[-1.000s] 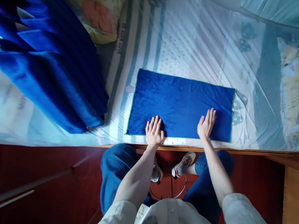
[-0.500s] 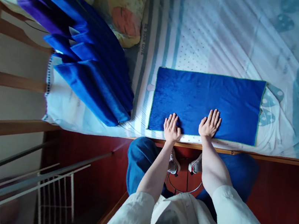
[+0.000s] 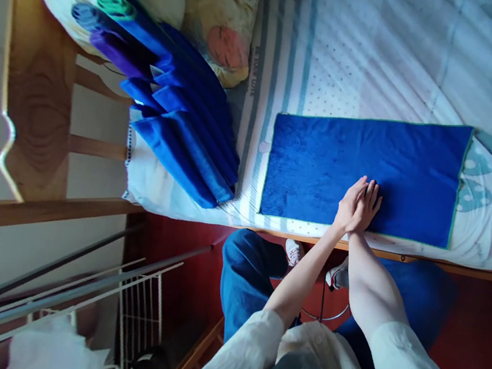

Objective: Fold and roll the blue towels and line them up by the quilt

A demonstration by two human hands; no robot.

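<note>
Where a second ago the two hands lay flat and apart on the near edge of the flat rectangular dark-blue towel with a thin green hem [image 3: 363, 168], they now meet at the middle of that edge: the left hand [image 3: 348, 206] has slid across from the towel's near-left part and sits against the right hand [image 3: 366, 207], the two overlapping so closely that I cannot tell where one palm ends. Both rest on the cloth with fingers extended and nothing pinched or lifted between them; neither grasps anything. The towel itself has not shifted on the pale striped and dotted bedsheet [image 3: 340, 50]; it lies spread smooth, its long side along the bed's near wooden rail [image 3: 447, 264]. That points, as I judge it, to a smoothing pass over the near edge having ended at the centre, with the cloth flat and not yet folded. To the left of the towel, well apart from the hands, sits a leaning stack of folded blue towels [image 3: 182, 119], and beyond that stack a patterned cream pillow [image 3: 220, 14].
</note>
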